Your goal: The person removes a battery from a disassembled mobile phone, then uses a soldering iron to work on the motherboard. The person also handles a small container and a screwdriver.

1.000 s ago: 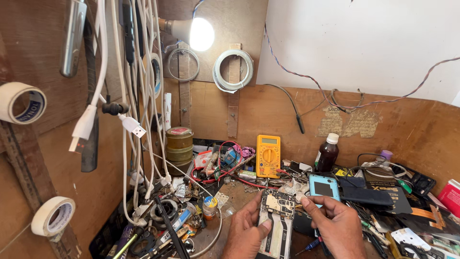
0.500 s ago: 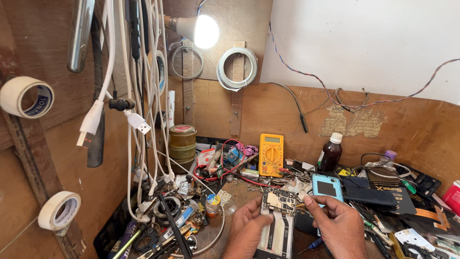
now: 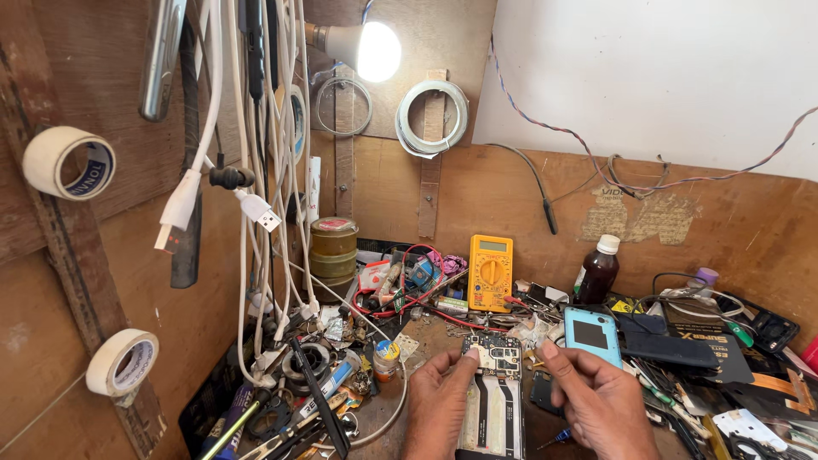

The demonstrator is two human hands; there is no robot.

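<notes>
tape rolls [image 3: 66, 162]: two, hung on the wood wall far left; no change vs 1 s ago beyond view drift.
cables [image 3: 256, 170]: white bundle hanging left of centre, same as before.
change: my view sits a bit lower and closer than 1 s ago; hands and phone barely shift. I judge the work is holding at the same spot, fine work on the board end.
left hand [image 3: 439, 400]: fingers curled, thumb and fingertips pinched on the phone's upper left edge, steadying it.
opened phone [image 3: 490, 392]: back off, flat on the tabletop [image 3: 426, 336] between both hands, bottom centre of view. Long axis runs near vertical in frame, away from me toward the wall; circuit-board end points far, bare lower end points at me.
multimeter [image 3: 490, 271]: yellow, leaning behind the phone, well apart.
right hand [image 3: 596, 400]: fingers drawn together, tips at the phone's top right corner; can't tell if it pinches a small tool.
blue phone [image 3: 592, 334]: just beside right hand, far side.
brown bottle [image 3: 596, 271]: further back.
</notes>
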